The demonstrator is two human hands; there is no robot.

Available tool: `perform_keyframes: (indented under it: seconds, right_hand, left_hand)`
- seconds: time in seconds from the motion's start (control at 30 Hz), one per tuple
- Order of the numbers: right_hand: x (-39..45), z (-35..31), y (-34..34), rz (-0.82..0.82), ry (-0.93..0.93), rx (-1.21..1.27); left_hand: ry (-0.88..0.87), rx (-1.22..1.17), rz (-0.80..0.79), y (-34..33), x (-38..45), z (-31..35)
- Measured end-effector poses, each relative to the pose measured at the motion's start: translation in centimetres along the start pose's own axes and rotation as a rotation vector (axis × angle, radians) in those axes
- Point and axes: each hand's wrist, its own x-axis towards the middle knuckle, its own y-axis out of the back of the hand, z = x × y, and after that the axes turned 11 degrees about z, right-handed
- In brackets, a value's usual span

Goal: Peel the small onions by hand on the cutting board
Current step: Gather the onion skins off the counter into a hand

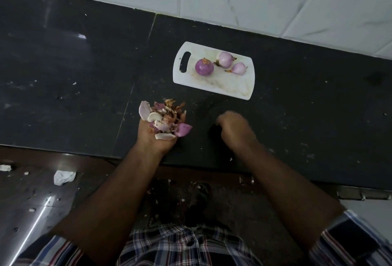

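Peels [164, 120] heaped in left hand [156, 138]

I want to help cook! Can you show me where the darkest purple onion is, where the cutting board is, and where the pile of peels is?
darkest purple onion [204, 66]: head view, middle of its round side.
cutting board [214, 84]: head view, bare white part near the front edge.
pile of peels [164, 120]: head view, middle of the heap in the left hand.

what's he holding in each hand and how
The left hand cups a heap of onion peels in its upturned palm. The right hand is curled and blurred; whether it holds anything cannot be told.
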Motion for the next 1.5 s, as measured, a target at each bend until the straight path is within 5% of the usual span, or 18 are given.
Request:
perform_keyframes:
  seconds: [0.1,0.3,0.6,0.9,1.03,1.13,1.2,1.5]
  right_hand:
    - [1.2,2.4,0.4,0.025,-0.116,0.027]
    - [-3.1,0.5,-0.7,0.024,0.079,0.029]
    - [-9.5,0.2,-0.8,-0.039,0.098,-0.006]
    - [-10.3,-3.4,-0.7,-0.048,-0.036,-0.048]
    - [-10.2,-6.3,-1.3,0.055,-0.249,0.367]
    - [-9.7,-8.8,0.1,0.09,-0.689,1.008]
    - [-9.2,-10.3,1.1,0.074,-0.823,1.33]
    - [-8.3,-16.5,-0.1,0.287,-0.358,0.976]
  left_hand:
    - [-0.005,0.013,-0.015,-0.2,-1.1,-0.2]
    - [0.056,-0.007,0.033,-0.9,-2.7,-0.8]
    - [0.124,-0.039,-0.102,-0.5,-3.3,-1.8]
    - [0.103,0.003,-0.087,0.8,-4.2,-1.3]
    - [0.111,-0.037,-0.082,2.0,-4.8,-0.8]
    - [0.144,-0.027,-0.149,3.0,-5.7,-0.5]
    - [0.095,-0.013,-0.022,4.1,-5.0,-0.5]
    - [-0.114,-0.018,-0.004,6.5,-6.9,-0.4]
